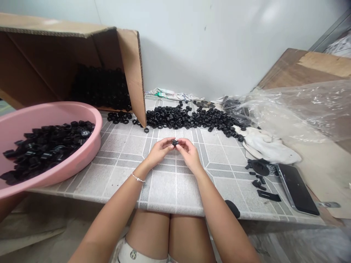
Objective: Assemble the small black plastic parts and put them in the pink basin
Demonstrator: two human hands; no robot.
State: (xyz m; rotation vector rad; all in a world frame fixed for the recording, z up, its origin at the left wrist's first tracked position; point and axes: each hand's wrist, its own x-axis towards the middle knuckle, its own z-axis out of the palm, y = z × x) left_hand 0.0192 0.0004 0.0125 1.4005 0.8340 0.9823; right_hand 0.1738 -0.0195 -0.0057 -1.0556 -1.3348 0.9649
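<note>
Between the fingertips of both hands is a small black plastic part [174,143], held just over the middle of the table; its exact kind is too small to make out. My left hand [159,151] pinches it from the left with thumb and fingers. From the other side my right hand [188,152] grips the same part, its fingers curled round the edge. Beyond my hands lies a long heap of small black ring-shaped parts [175,118]. One loose black ring [146,130] sits apart, in front of the cardboard box.
At left a pink basin [94,146] holds many black parts. Behind it a cardboard box [134,73] on its side contains more. To the right lie a white cloth [270,146], a phone [297,188], black scraps [268,195] and clear plastic sheeting [296,106]. A patterned cloth covers the table [161,186].
</note>
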